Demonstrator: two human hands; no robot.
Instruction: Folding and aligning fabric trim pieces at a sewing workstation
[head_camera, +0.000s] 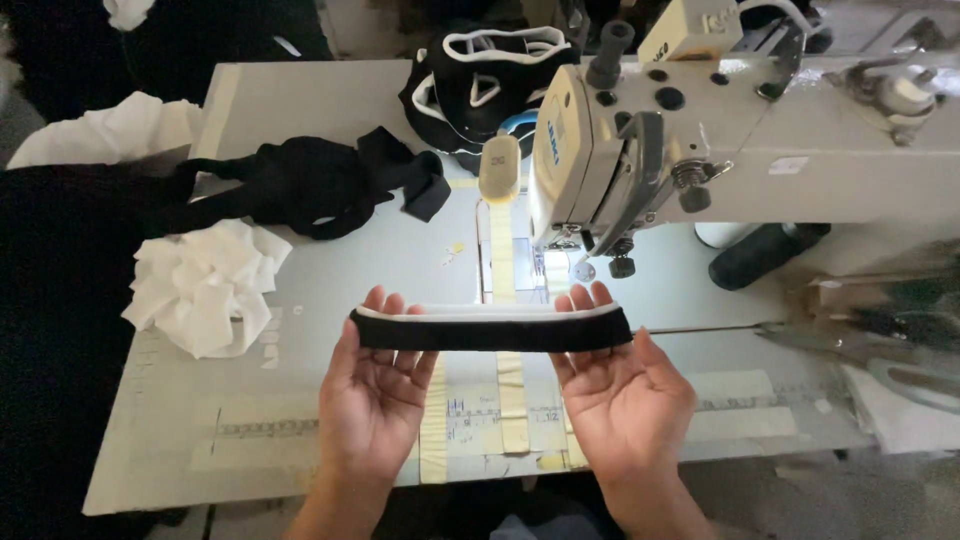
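Now I hold the black-and-white band (492, 328) stretched flat between my left hand (373, 388) and right hand (622, 385), fingers (385, 305) gripping its ends, above the desk's (330, 265) front edge.

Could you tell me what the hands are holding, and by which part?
A black strip with a white edge, stretched flat between left hand and right hand, each gripping one end.

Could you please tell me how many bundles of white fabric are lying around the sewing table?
3: one crumpled white bundle on the table's left part, one beyond the far-left edge, one cut off at the top. Others may be hidden.
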